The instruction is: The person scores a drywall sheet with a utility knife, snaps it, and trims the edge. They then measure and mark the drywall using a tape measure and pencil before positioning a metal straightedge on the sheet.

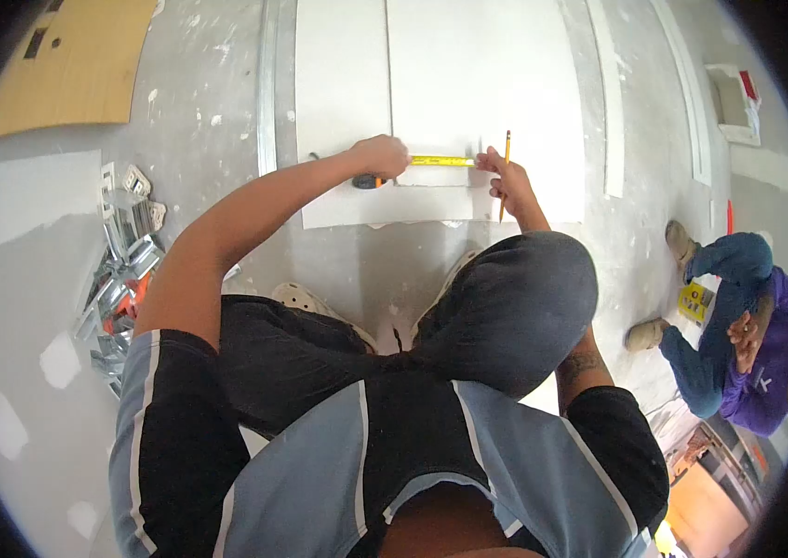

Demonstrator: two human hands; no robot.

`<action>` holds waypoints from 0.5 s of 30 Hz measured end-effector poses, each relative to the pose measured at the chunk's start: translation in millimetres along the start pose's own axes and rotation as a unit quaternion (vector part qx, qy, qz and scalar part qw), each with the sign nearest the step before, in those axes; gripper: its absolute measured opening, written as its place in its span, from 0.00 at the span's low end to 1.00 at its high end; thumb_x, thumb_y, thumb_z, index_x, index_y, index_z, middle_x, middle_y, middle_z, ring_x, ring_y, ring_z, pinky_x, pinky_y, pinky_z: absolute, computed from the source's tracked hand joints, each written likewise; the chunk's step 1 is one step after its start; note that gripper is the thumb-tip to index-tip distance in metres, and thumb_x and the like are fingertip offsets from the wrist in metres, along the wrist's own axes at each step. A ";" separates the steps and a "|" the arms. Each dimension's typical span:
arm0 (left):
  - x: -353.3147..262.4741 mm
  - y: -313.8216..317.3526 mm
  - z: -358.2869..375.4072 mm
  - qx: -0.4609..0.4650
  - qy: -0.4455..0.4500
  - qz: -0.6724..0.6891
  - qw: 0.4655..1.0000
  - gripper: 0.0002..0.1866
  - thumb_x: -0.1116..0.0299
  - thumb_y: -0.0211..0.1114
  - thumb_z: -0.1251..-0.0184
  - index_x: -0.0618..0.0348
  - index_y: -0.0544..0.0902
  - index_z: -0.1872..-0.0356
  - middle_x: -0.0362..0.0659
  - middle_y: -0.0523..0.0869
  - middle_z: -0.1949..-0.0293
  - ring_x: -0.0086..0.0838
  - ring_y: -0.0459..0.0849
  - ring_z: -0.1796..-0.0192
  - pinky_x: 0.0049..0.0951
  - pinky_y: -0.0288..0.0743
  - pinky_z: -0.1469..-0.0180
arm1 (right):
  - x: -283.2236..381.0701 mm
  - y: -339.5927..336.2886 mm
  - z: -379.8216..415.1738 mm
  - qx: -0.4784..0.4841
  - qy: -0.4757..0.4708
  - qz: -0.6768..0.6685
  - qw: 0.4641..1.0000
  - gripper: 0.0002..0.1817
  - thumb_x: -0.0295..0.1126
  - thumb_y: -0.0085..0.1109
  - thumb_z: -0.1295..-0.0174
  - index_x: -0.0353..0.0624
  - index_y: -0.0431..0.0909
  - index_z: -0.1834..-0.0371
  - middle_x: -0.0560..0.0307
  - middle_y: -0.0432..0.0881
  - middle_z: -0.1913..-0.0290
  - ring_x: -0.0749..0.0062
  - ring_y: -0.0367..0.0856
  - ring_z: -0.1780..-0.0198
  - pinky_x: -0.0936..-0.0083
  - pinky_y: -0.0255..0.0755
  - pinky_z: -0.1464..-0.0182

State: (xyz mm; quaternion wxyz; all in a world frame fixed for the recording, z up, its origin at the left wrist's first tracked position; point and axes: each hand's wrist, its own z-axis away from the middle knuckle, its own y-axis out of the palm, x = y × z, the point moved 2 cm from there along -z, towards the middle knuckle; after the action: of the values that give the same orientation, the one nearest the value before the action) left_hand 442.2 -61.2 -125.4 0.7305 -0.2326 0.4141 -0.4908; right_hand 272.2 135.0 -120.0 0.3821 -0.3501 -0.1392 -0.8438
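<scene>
A yellow tape measure blade [442, 161] is stretched across a white drywall sheet [338, 102] on the floor. My left hand [382, 156] is closed on the blade's left end; the tape's case cannot be made out. At the other end, the fingertips of my right hand [511, 182] pinch the tape. A yellow pencil [507, 149] also sticks out between those right-hand fingers. Just below my left hand lies a black and orange object [368, 182], partly hidden. A narrower white piece [431, 177] rests on the sheet beneath the tape.
Metal studs [267, 93] and white strips [610, 112] lie on either side. Metal scraps and outlet parts [124, 270] are piled at left, near a wooden panel [78, 65]. Another person [738, 325] sits at right, beside a yellow box [694, 301].
</scene>
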 end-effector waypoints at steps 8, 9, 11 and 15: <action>-6.5 24.1 -20.5 -0.004 -0.013 0.000 1.000 0.15 0.65 0.48 0.34 0.63 0.82 0.63 0.52 0.83 0.62 0.43 0.83 0.59 0.42 0.77 0.57 | -29.0 1.5 -22.9 -0.135 -0.095 0.300 0.940 0.20 0.47 0.65 0.45 0.39 0.85 0.63 0.62 0.76 0.81 0.80 0.73 0.79 0.79 0.69 0.74; -8.7 22.8 -18.3 -0.014 -0.072 0.089 0.993 0.14 0.66 0.49 0.36 0.63 0.82 0.63 0.52 0.84 0.63 0.43 0.83 0.60 0.41 0.77 0.58 | -36.5 0.4 -26.5 -0.135 -0.095 0.301 0.939 0.20 0.47 0.65 0.45 0.39 0.85 0.63 0.62 0.76 0.81 0.80 0.73 0.79 0.79 0.69 0.74; 14.2 59.2 -49.7 -0.031 -0.033 0.064 0.997 0.15 0.66 0.49 0.35 0.63 0.83 0.64 0.52 0.84 0.63 0.44 0.83 0.61 0.41 0.77 0.58 | -45.5 2.1 -26.9 -0.171 -0.198 0.272 0.926 0.22 0.51 0.65 0.47 0.42 0.85 0.66 0.56 0.82 0.78 0.73 0.79 0.75 0.73 0.71 0.69; 16.2 70.3 -60.2 -0.033 -0.026 0.049 0.998 0.17 0.64 0.48 0.33 0.65 0.82 0.63 0.53 0.84 0.67 0.43 0.84 0.63 0.43 0.77 0.60 | -42.7 9.6 -19.9 -0.203 -0.226 0.295 0.906 0.22 0.52 0.65 0.47 0.42 0.86 0.66 0.55 0.83 0.77 0.72 0.80 0.75 0.74 0.72 0.68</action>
State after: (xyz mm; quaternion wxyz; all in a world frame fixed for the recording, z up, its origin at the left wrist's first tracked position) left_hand 431.7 -43.1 -217.0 0.7565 -0.2486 0.4215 -0.4339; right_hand 289.5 142.0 -164.3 0.4926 -0.6263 0.0622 -0.6010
